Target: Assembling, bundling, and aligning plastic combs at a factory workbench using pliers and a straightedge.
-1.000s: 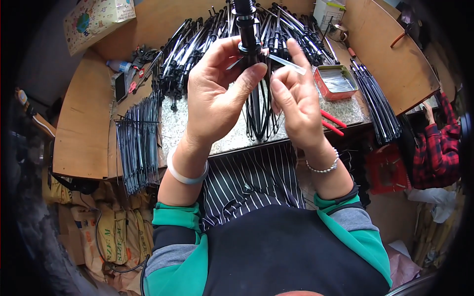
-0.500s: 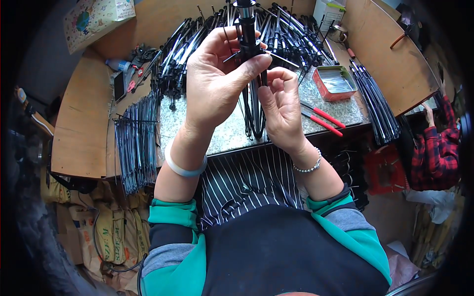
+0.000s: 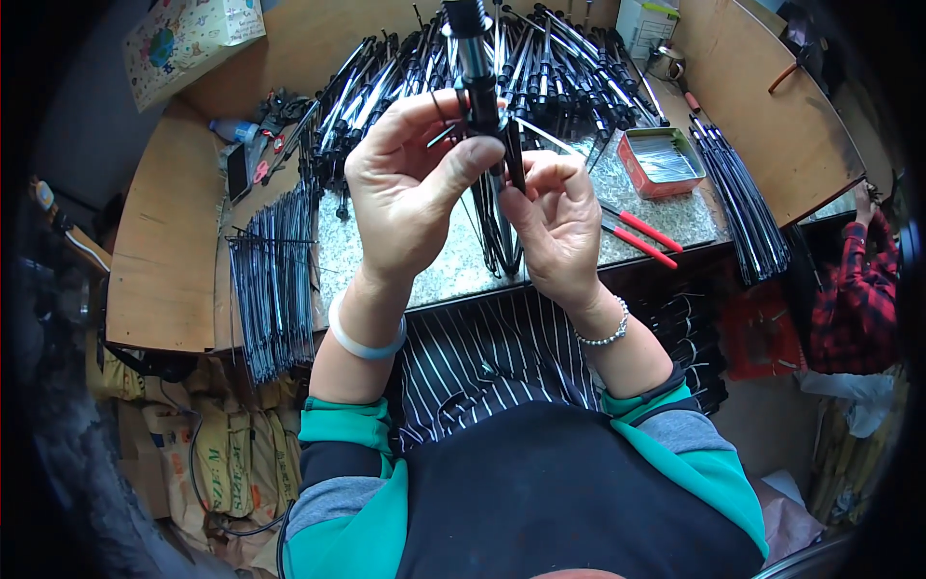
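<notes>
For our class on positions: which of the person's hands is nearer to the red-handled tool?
Right. The right hand is just left of the red-handled tool; the left hand is farther left.

This is a small assembly workshop: beyond the grip of the left hand (image 3: 405,198), a heap of black-and-silver rods (image 3: 569,72) crowds a walled workbench (image 3: 164,256). Right of the grip lie a red-handled tool (image 3: 651,232) and an open tin (image 3: 673,187); farther right, a co-worker's checked sleeve (image 3: 853,259) shows.
</notes>
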Demonstrator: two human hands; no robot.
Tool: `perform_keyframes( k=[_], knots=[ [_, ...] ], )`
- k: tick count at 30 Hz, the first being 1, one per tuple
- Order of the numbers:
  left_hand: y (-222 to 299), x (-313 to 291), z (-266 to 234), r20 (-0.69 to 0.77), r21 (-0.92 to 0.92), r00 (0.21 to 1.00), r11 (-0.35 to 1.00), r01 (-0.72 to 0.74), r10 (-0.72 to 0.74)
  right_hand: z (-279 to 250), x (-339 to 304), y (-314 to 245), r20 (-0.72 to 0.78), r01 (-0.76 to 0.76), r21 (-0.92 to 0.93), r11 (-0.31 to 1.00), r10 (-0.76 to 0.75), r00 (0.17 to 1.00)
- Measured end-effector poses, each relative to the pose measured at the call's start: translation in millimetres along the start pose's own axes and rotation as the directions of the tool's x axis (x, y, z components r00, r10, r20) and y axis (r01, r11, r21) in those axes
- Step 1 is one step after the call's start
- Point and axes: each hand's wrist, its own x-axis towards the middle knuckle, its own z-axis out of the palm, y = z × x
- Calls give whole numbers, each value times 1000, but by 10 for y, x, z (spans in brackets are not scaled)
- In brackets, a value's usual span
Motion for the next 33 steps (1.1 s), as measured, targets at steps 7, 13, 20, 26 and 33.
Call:
perform_keyframes(
  k=[7, 13, 20, 26, 33],
  knots=[
    [124, -21, -11, 134, -4, 991, 1000, -3, 3, -248, 73, -47, 254, -160, 216, 963, 103, 962],
    [145, -9, -30, 144, 31, 990, 1000, 7, -12, -214, 74, -59, 255, -174, 232, 957, 113, 960],
    [177, -30, -39, 214, -15, 976, 999, 43, -39, -270, 106, -76, 340, -203, 308, 929, 92, 936],
    [144, -78, -16, 209, 84, 974, 990, -110, 90, -178, -46, -37, 241, -43, 229, 972, -14, 970],
    [159, -88, -18, 216, 54, 974, 996, -76, 62, -149, -28, -81, 275, 457, -366, 811, -375, 886]
  ],
)
